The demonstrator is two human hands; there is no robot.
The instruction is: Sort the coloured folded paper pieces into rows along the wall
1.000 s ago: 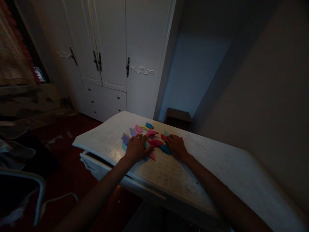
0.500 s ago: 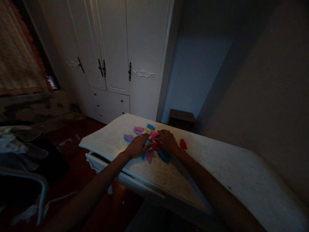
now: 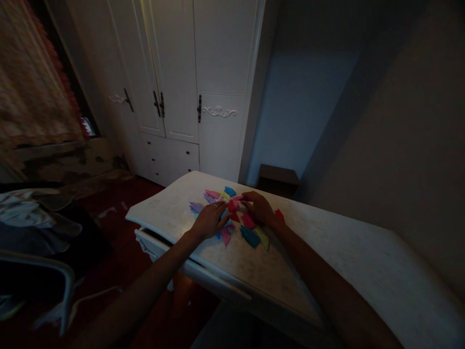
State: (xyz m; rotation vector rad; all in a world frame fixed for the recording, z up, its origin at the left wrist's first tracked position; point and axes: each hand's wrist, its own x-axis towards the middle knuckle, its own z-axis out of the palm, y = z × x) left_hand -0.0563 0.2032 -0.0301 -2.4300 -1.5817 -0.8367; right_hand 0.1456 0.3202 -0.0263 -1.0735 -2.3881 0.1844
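Note:
Brightly coloured folded pieces that look like paper lie clustered on the white tabletop [image 3: 218,252]. My left hand [image 3: 209,220] rests palm down on the cluster's left side, fingers stretched and thumb apart, beside a red piece [image 3: 233,207]. From the right, my right hand [image 3: 260,207] reaches in with thumb and fingers curled round a pink piece [image 3: 238,198], partly hidden. Around the hands lie a purple piece [image 3: 196,207], a blue piece [image 3: 229,191], a teal piece [image 3: 250,236] and a yellow-green piece [image 3: 262,238]. Behind my right wrist a red piece [image 3: 279,214] shows partly.
A drawer [image 3: 214,280] stands slightly out beneath the tabletop's near edge. Behind the table are a white wardrobe [image 3: 221,63] and a small dark cabinet [image 3: 278,173]. Cloth [image 3: 25,211] lies on the left near a curved metal frame [image 3: 67,276].
My right hand has shifted slightly right and up, uncovering a pink-red piece and the yellow-green piece. My left hand stays on the cluster. The view has turned slightly.

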